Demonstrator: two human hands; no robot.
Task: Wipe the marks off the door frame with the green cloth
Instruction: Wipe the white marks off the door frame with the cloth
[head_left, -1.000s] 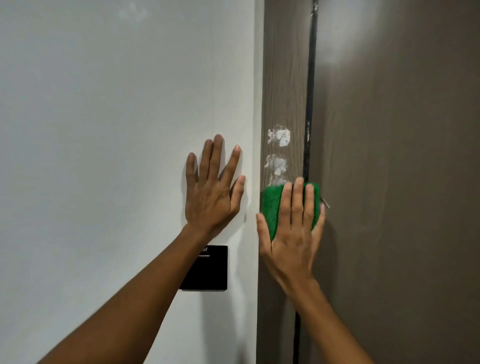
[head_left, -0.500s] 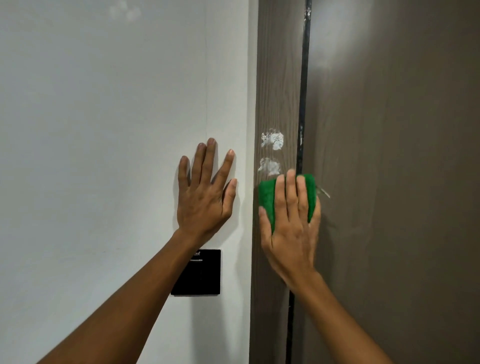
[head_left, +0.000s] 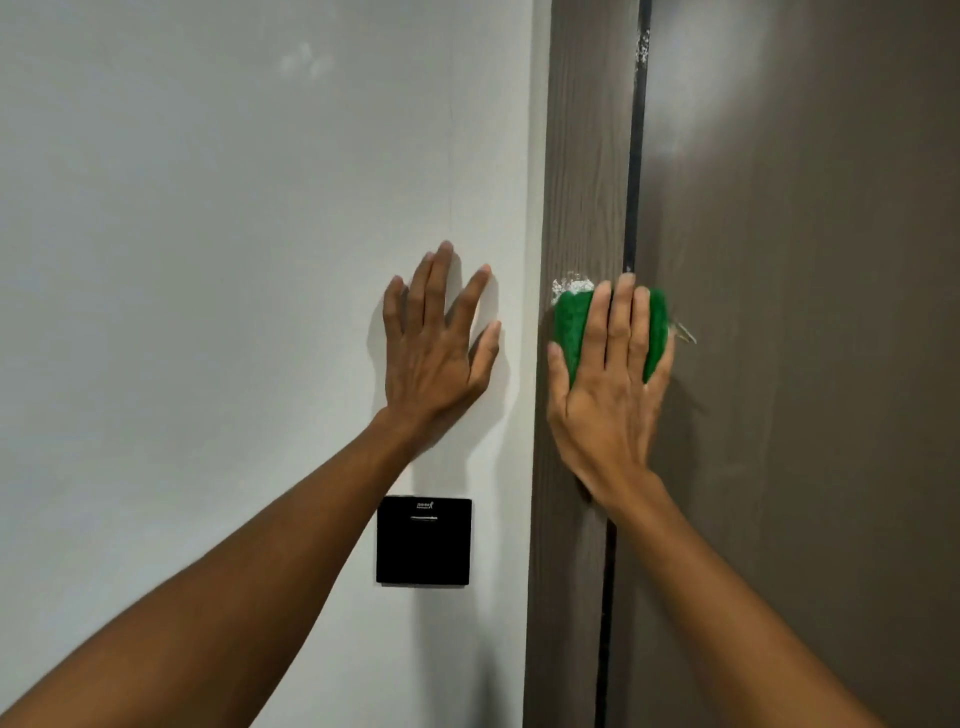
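a: cloth position? where was the green cloth (head_left: 571, 332)?

b: right of centre in the frame, pinned flat against the door frame (head_left: 582, 156) under the right hand (head_left: 608, 395), fingers spread over it, palm pressing rather than clutching.

a: and the marks?

b: only a white patch (head_left: 571, 285) showed, peeking out just above the cloth's upper left edge. anything beneath the cloth was hidden.

a: the left hand (head_left: 436, 353)?

b: open and empty, flat on the white wall (head_left: 208, 260) at centre frame, above a black wall plate (head_left: 423, 540). it looked like a brace.

a: so which step?

b: mid-wipe, i'd judge. the next move called for firm pressure and a stroke up over that patch, then a look for residue.
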